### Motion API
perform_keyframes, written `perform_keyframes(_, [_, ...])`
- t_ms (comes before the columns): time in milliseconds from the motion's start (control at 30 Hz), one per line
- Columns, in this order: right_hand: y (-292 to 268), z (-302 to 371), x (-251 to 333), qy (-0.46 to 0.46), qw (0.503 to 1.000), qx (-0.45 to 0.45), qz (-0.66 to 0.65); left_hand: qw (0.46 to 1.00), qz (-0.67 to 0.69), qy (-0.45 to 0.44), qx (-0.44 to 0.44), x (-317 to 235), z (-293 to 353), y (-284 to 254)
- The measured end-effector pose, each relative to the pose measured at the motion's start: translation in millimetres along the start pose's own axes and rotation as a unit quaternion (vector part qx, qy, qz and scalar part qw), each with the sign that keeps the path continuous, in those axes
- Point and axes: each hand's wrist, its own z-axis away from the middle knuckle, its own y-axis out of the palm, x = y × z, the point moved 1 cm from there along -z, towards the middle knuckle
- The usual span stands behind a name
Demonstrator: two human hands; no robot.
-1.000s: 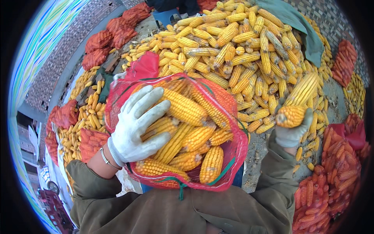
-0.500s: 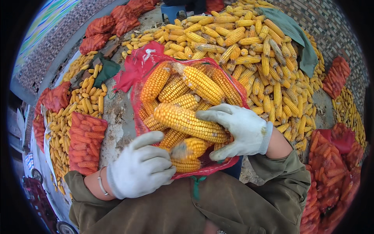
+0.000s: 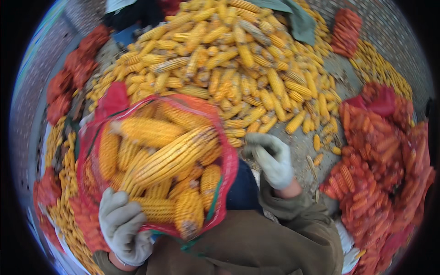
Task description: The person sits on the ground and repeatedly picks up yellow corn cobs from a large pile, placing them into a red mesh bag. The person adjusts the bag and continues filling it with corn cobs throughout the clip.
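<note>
A red mesh bag [image 3: 229,176] full of yellow corn cobs rests in front of me, its mouth spread wide. One large cob [image 3: 176,156] lies slantwise over the others in it. My left hand [image 3: 123,224], in a white glove, has its fingers curled on the near left rim of the bag, beside the lower cobs. To the right of the bag, apart from it, my gloved right hand [image 3: 270,160] is raised over the ground with fingers loosely bent. Nothing shows in it. A green cord [image 3: 188,245] hangs at the bag's near edge.
Beyond the bag rises a big heap of corn cobs [image 3: 247,68] with a green cloth [image 3: 298,20] on top. Filled red mesh bags [image 3: 376,178] crowd the right side; more bags [image 3: 78,64] stand at the far left. Loose cobs [image 3: 316,142] lie on the ground.
My right hand has come off the cobs and out to the right of the bag. My left hand has shifted to the bag's left rim. The view has swung rightward.
</note>
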Motion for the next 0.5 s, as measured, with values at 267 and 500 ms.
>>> perform_keyframes(267, [-218, -26, -311, 0.329, 0.822, -0.287, 0.366, 0.991, -0.076, -0.103, -0.025, 5, -24, 34])
perform_keyframes(500, [-343, -129, -437, 0.291, 0.839, -0.266, 0.375, 0.993, -0.112, -0.035, -0.005, 45, -11, 13])
